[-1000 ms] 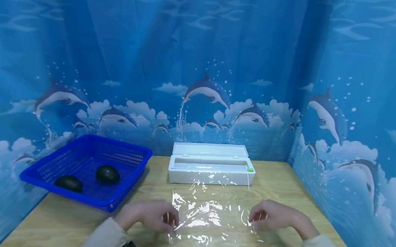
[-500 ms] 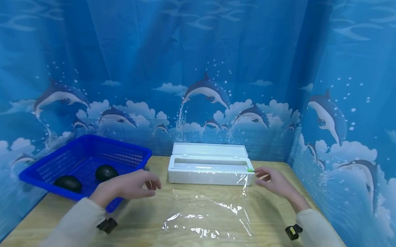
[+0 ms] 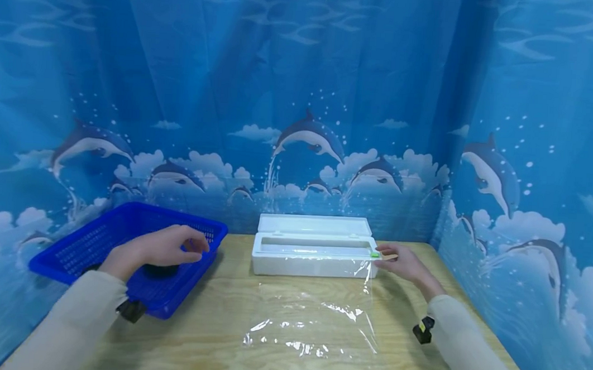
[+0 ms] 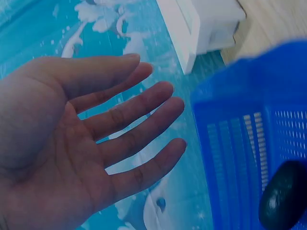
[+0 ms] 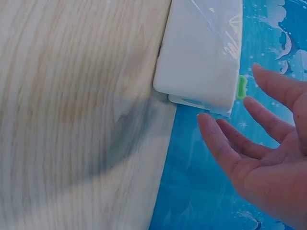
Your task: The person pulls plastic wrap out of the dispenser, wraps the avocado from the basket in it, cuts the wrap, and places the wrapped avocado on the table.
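My right hand is at the right end of a white cling film dispenser, its fingertips close around the small green slide cutter. In the right wrist view the fingers are spread and loosely bent, with a small gap to the green cutter. A clear sheet of cling film runs from the dispenser's front across the table. My left hand hovers over the blue plastic basket, fingers relaxed and holding nothing. Beneath it lies a dark avocado; another is mostly hidden by the arm.
The dispenser's lid stands raised at the back. Blue curtains printed with dolphins enclose the wooden table behind and at the sides. Both wrists wear small black cameras.
Both hands have let go of the film's front edge, which now lies on the table. My right hand moved forward to the cutter; my left moved left over the basket.
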Available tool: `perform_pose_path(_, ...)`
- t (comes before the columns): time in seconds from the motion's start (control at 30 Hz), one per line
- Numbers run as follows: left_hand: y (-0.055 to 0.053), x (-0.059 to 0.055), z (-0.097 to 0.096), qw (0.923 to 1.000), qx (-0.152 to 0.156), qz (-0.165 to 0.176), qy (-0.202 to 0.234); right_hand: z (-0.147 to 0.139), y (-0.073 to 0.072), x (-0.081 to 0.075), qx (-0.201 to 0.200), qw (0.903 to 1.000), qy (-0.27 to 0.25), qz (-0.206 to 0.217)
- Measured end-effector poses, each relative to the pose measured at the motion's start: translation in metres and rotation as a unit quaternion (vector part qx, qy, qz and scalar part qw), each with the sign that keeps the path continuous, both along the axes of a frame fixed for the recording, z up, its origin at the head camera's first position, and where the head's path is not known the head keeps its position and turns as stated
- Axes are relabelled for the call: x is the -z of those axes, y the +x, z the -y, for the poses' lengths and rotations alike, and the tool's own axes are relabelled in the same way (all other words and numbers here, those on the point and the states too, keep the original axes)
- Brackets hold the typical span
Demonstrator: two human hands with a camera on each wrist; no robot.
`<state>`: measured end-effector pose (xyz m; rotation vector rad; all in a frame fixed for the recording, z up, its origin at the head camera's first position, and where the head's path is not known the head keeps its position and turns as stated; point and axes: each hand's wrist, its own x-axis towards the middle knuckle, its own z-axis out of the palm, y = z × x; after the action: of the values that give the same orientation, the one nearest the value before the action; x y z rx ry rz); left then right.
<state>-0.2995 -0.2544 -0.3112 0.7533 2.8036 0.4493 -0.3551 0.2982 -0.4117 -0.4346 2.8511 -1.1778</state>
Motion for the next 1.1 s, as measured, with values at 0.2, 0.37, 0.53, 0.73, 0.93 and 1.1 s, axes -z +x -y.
perform_pose_path(0.2,-0.012,-0.003,0.025,0.9996,-0.029,-0.004,-0.002,0.003,-0.003,0.005,-0.008,0.9996,-0.022,0.013)
perform_pose_path(0.37,-0.021,0.002,0.045,0.9982,-0.06,-0.002,-0.007,0.005,-0.005,0.009,-0.002,0.9992,-0.03,0.024)
perform_pose_path(0.53,-0.026,0.005,0.059,0.9967,-0.081,-0.004,-0.01,0.007,-0.008,0.011,0.012,0.9995,-0.019,0.021)
perform_pose_path(0.73,-0.029,0.01,0.067,0.9945,-0.104,0.007,-0.013,0.009,-0.012,0.016,0.021,0.9988,-0.042,0.011)
perform_pose_path(0.93,-0.034,0.014,0.074,0.9925,-0.12,0.02,-0.01,0.009,-0.015,0.02,0.03,0.9989,-0.036,-0.009)
perform_pose_path(1.1,-0.039,0.02,0.083,0.9924,-0.121,0.024,-0.008,0.011,-0.016,0.018,0.042,0.9989,-0.018,-0.012)
